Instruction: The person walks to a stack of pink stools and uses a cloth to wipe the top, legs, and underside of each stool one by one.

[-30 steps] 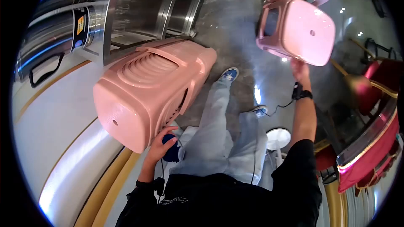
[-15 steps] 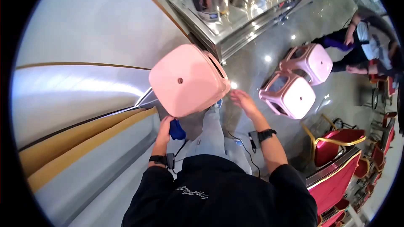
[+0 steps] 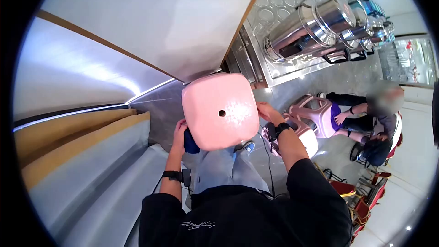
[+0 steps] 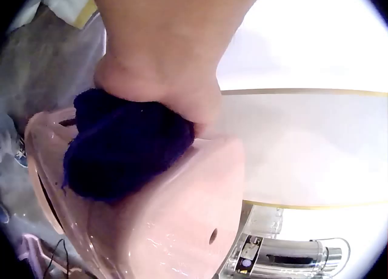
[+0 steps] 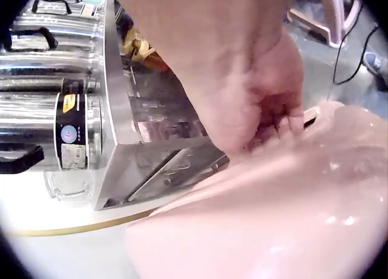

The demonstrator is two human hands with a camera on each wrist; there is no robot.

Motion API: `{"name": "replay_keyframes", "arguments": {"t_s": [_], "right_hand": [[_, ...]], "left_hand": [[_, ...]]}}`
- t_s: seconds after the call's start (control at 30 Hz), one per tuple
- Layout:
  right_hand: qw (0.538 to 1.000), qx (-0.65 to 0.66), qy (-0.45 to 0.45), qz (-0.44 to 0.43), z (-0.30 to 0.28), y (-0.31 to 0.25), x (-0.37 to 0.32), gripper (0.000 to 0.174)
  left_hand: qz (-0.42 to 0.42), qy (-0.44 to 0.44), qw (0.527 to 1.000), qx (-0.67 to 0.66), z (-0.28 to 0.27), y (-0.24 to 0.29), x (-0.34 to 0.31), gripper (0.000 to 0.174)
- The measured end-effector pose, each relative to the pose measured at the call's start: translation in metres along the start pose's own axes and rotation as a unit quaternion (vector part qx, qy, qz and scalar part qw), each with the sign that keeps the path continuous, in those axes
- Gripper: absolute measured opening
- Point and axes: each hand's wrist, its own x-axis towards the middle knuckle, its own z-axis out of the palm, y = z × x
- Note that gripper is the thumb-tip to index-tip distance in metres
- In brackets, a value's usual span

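clamping blue cloth (image 4: pixel 124 149) in left grip (image 3: pixel 179 135), pink stool (image 3: pixel 208 121) in right grip (image 3: pixel 270 112); looks like wiping or steadying step; next probably calls for rubbing firmly without slipping.

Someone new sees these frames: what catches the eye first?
The glossy pink stool at the head view's centre, between the left hand, holding a dark blue cloth, and the right hand at its edge. Next, shiny metal flasks on the counter, upper right. Then another person at right, beside more pink stools.
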Motion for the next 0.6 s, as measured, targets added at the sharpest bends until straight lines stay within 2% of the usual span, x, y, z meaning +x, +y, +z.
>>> {"name": "replay_keyframes", "arguments": {"t_s": [0.07, 0.17, 0.2, 0.23, 0.3, 0.33, 0.37, 0.43, 0.5, 0.57, 0.6], "right_hand": [[1.000, -0.013, -0.015, 0.012, -0.002, -0.002, -0.004, 0.031], [0.992, 0.085, 0.003, -0.096, 0.071, -0.062, -0.095, 0.022], [0.985, -0.026, 0.043, -0.165, 0.062, -0.045, -0.074, 0.025], [0.968, -0.128, 0.082, -0.197, 0.055, -0.038, -0.070, 0.028], [0.908, -0.320, 0.160, -0.216, 0.048, -0.043, -0.079, 0.037], [0.973, -0.084, 0.148, -0.156, 0.065, -0.078, -0.117, 0.042], [0.976, 0.159, 0.113, -0.097, 0.085, -0.110, -0.166, 0.047], [0.971, 0.161, 0.062, -0.165, 0.087, -0.128, -0.226, 0.049], [0.960, 0.169, 0.020, -0.224, 0.088, -0.140, -0.280, 0.049], [0.942, 0.192, -0.006, -0.276, 0.085, -0.140, -0.340, 0.048], [0.935, 0.191, 0.009, -0.299, 0.083, -0.138, -0.372, 0.047]], "left_hand": [[-0.009, 0.018, 1.000, -0.016, 0.017, 0.017, -0.020, 0.039], [0.065, 0.011, 0.997, -0.043, 0.011, 0.005, -0.019, 0.042], [0.070, 0.006, 0.996, -0.059, 0.013, 0.009, -0.021, 0.041], [0.071, -0.004, 0.995, -0.071, 0.011, 0.014, -0.029, 0.041], [0.094, -0.059, 0.992, -0.067, 0.010, 0.031, -0.044, 0.041], [0.102, -0.101, 0.988, -0.055, 0.008, 0.046, -0.052, 0.043], [0.109, -0.137, 0.984, -0.043, 0.006, 0.062, -0.066, 0.045], [0.137, -0.178, 0.974, -0.006, 0.010, 0.100, -0.101, 0.054], [0.212, -0.225, 0.950, 0.052, 0.005, 0.129, -0.128, 0.061], [0.249, -0.216, 0.941, 0.076, 0.011, 0.157, -0.181, 0.067], [0.249, -0.242, 0.938, 0.019, 0.027, 0.169, -0.217, 0.068]]}}
